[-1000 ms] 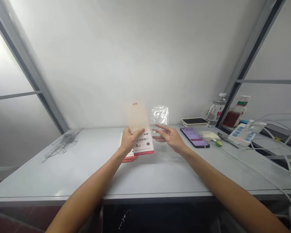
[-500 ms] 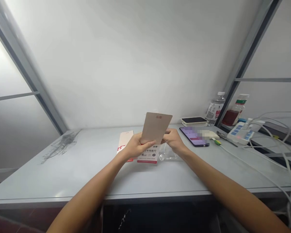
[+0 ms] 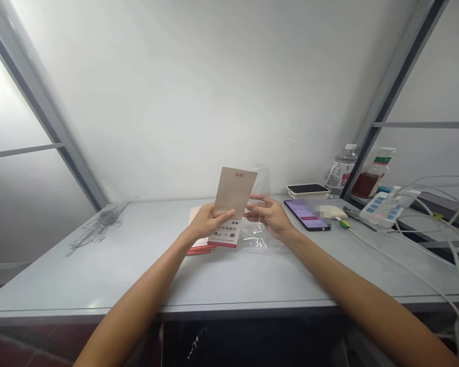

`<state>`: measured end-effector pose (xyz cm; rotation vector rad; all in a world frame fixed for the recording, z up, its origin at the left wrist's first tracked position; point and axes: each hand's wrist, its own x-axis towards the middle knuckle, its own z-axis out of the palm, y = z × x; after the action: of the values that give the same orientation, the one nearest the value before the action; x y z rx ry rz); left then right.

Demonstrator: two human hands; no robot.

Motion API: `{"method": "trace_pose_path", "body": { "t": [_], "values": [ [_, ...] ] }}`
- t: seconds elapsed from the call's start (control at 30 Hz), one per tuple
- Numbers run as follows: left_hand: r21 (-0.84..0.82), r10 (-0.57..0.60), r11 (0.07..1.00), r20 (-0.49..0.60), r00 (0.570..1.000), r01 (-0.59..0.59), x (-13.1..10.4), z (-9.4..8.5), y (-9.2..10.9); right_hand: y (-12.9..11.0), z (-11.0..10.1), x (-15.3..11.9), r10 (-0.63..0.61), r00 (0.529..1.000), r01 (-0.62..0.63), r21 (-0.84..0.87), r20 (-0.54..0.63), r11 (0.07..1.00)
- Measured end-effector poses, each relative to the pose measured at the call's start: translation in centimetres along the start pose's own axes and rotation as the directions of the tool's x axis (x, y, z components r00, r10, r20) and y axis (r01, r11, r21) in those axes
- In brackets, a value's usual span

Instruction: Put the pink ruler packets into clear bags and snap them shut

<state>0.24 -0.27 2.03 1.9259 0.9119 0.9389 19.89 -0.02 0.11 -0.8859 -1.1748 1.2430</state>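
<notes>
My left hand grips a flat beige card pack, thumb on its front face. Red characters mark its top, and its lower end is a white printed panel with a red strip along the bottom. The pack is held up at a tilt over the table. To its right, my right hand has its fingers apart, fingertips close to the pack's right edge. A clear plastic bag lies around and below the right hand, with a transparent part rising behind its fingers. Similar red-edged packs lie beneath the left hand, partly hidden.
On the right are a phone, a second phone in a pale case, a water bottle, a jar of dark red contents, a power strip and white cables. A dark scribble-like mark shows on the table's left.
The card pack and my left hand have shifted slightly left and up. My right hand's fingers have come away from the pack and spread, and clear plastic now shows raised behind them.
</notes>
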Motion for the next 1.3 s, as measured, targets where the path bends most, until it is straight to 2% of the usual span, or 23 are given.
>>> {"method": "trace_pose_path", "body": {
  "t": [0.13, 0.3, 0.43, 0.53, 0.7, 0.8, 1.1, 1.17, 1.3],
  "values": [
    [-0.125, -0.051, 0.991, 0.048, 0.998, 0.056, 0.1, -0.3, -0.1, 0.1, -0.2, 0.1, 0.073, 0.995, -0.076, 0.040, 0.073, 0.996],
    [-0.054, -0.067, 0.996, -0.050, 0.996, 0.064, 0.3, -0.3, -0.6, 0.2, -0.1, 0.0, 0.104, 0.991, -0.099, -0.066, 0.087, 0.993],
    [-0.050, -0.042, 0.998, -0.043, 0.998, 0.040, 0.4, 0.1, -1.1, 0.5, 0.1, -0.2, 0.065, 0.997, -0.059, -0.128, 0.045, 0.990],
    [-0.078, -0.066, 0.995, -0.139, 0.988, 0.055, 0.7, 0.5, -1.5, 0.6, 0.2, -0.3, 0.014, 0.998, -0.009, -0.092, 0.061, 0.996],
    [-0.108, -0.056, 0.994, -0.367, 0.929, 0.018, 1.2, 0.9, -1.8, 1.2, 0.4, -0.1, -0.048, 0.997, 0.049, -0.010, 0.054, 0.999],
    [-0.082, -0.045, 0.997, -0.484, 0.874, 0.006, 1.2, 0.9, -1.7, 1.6, 0.7, 0.0, -0.075, 0.996, 0.073, 0.042, 0.051, 0.996],
    [-0.052, -0.022, 0.998, -0.697, 0.716, -0.020, 1.3, 0.4, -1.9, 1.8, 1.0, -0.3, -0.110, 0.990, 0.108, 0.023, 0.089, 0.994],
    [-0.035, 0.001, 0.999, -0.708, 0.706, -0.037, 1.3, 0.4, -2.0, 1.8, 1.0, -0.4, -0.117, 0.990, 0.117, 0.001, 0.078, 0.993],
    [0.005, 0.024, 1.000, -0.671, 0.741, -0.028, 1.2, 1.0, -2.3, 1.9, 1.2, -0.4, -0.111, 0.991, 0.112, -0.009, 0.071, 0.994]
  ]
}}
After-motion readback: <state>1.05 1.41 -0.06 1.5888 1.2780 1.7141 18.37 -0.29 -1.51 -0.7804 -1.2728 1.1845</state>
